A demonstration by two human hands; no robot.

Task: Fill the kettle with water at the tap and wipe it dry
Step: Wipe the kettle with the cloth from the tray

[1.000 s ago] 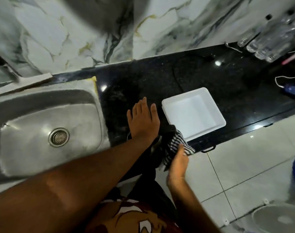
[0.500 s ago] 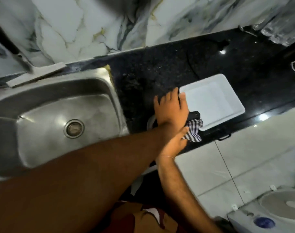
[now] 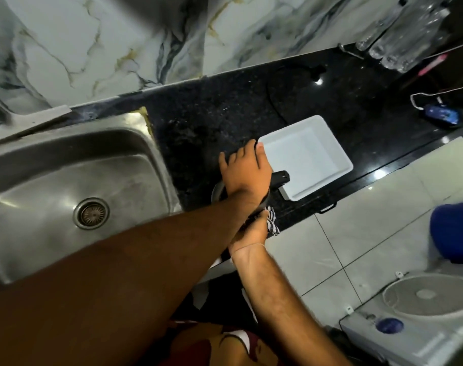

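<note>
The kettle (image 3: 216, 192) stands on the black counter (image 3: 212, 122) between the sink and a white tray. Only a bit of its steel body and its black handle (image 3: 280, 178) show. My left hand (image 3: 245, 171) lies on top of the kettle with fingers spread, holding it down. Just below that wrist, my right hand (image 3: 251, 231) grips a black-and-white striped cloth (image 3: 273, 224) and presses it against the kettle's near side. The tap is out of view.
A steel sink (image 3: 66, 180) with a round drain lies at the left. A white tray (image 3: 304, 154) touches the kettle's right side. Clear bottles (image 3: 404, 35) and a blue gadget (image 3: 441, 114) sit at the far right. A white appliance (image 3: 423, 297) stands on the tiled floor.
My right hand has slid the cloth from the kettle's right side, by the tray, round to its near side under my left wrist. My left hand stays on top.
</note>
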